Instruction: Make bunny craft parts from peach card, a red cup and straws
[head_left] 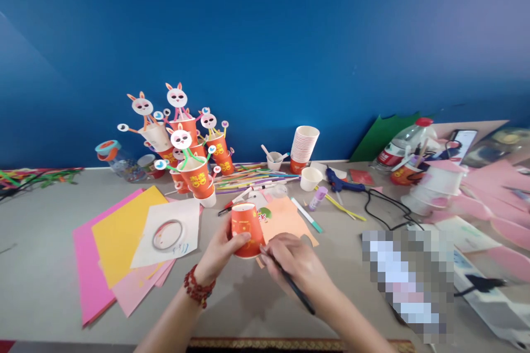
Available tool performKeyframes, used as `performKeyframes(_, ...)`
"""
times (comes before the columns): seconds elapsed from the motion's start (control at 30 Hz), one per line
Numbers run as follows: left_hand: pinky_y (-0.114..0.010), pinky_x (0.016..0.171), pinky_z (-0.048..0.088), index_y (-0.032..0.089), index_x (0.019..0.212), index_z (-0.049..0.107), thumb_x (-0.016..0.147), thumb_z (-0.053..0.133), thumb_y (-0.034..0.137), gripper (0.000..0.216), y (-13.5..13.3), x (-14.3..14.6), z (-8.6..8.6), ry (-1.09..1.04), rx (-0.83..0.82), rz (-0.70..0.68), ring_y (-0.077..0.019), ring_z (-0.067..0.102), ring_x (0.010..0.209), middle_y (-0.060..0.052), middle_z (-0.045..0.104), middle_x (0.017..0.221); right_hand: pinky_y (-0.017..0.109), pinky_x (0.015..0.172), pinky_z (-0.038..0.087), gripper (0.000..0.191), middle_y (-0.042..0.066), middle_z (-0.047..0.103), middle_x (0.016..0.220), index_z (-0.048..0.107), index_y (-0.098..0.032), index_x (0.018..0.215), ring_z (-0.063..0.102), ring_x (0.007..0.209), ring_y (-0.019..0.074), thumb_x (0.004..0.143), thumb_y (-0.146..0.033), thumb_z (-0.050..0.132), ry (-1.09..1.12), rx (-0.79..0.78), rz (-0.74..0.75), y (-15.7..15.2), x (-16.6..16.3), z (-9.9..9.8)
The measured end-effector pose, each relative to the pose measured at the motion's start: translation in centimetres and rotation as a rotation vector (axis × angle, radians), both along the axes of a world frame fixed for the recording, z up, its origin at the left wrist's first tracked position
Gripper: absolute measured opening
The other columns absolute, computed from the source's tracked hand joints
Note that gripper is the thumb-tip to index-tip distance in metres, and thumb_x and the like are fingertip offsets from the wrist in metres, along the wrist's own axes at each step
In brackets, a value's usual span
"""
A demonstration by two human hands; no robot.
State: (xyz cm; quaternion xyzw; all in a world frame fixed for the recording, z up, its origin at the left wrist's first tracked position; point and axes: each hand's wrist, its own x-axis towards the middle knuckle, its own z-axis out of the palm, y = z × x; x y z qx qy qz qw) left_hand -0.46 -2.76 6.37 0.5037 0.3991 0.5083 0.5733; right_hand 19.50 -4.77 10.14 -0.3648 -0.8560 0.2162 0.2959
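Note:
My left hand [221, 251] is wrapped round an upside-down red paper cup [245, 226] with yellow print, standing on the grey table [49, 231]. My right hand [296, 262] is closed on a dark pen [296, 289], its tip touching the cup's lower rim. A red bead bracelet [199, 287] circles my left wrist. Under the cup lies an orange paper sheet [285, 218].
Left lie pink, yellow and white papers with a tape ring [168, 234]. Behind stand rabbit-faced cup figures [186, 143], coloured straws [252, 176], a stack of cups [304, 146], a blue glue gun [337, 181] with cord, a bottle [403, 146] and pink paper at right.

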Motion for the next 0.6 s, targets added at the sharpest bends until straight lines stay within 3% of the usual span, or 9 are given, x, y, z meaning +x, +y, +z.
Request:
performKeyframes(0.17,-0.038,0.091,0.050,0.017,0.128,0.058,0.081,0.070,0.037,0.053,0.1,-0.1,0.7,0.064,-0.035,-0.040,-0.0322,0.061,0.111,-0.011,0.066,0.124,0.028,0.071,0.043,0.038,-0.001,0.066,0.064,0.059,-0.022,0.069,0.059,0.069,0.0168,0.099,-0.017,0.038,-0.021,-0.117,0.120,0.6,0.6,1.0)
performKeyframes(0.37,-0.038,0.089,0.051,0.016,0.127,0.059,0.079,0.071,0.038,0.054,0.3,-0.1,0.5,0.147,-0.022,-0.028,-0.0310,0.063,0.105,-0.010,0.069,0.116,0.031,0.071,0.045,0.024,0.001,0.069,0.070,0.061,-0.022,0.077,0.060,0.067,0.0173,0.095,-0.023,0.046,0.115,-0.063,0.117,0.6,0.7,-0.4)
performKeyframes(0.43,-0.039,0.089,0.051,0.017,0.128,0.058,0.078,0.072,0.038,0.056,0.2,-0.1,0.5,0.172,0.022,0.001,-0.0308,0.063,0.104,-0.011,0.069,0.117,0.030,0.069,0.046,0.019,0.002,0.070,0.072,0.057,-0.022,0.078,0.063,0.068,0.0179,0.094,-0.025,0.048,0.220,-0.183,0.064,0.2,0.5,-1.0)
performKeyframes(0.6,-0.039,0.083,0.054,0.016,0.125,0.058,0.071,0.077,0.041,0.062,0.0,-0.4,-0.7,0.145,0.109,0.090,-0.0319,0.065,0.099,-0.012,0.070,0.113,0.028,0.062,0.051,0.023,0.003,0.073,0.070,0.049,-0.021,0.081,0.066,0.061,0.0162,0.096,-0.038,0.050,0.766,-0.752,-0.033,-1.0,-1.2,-1.7)
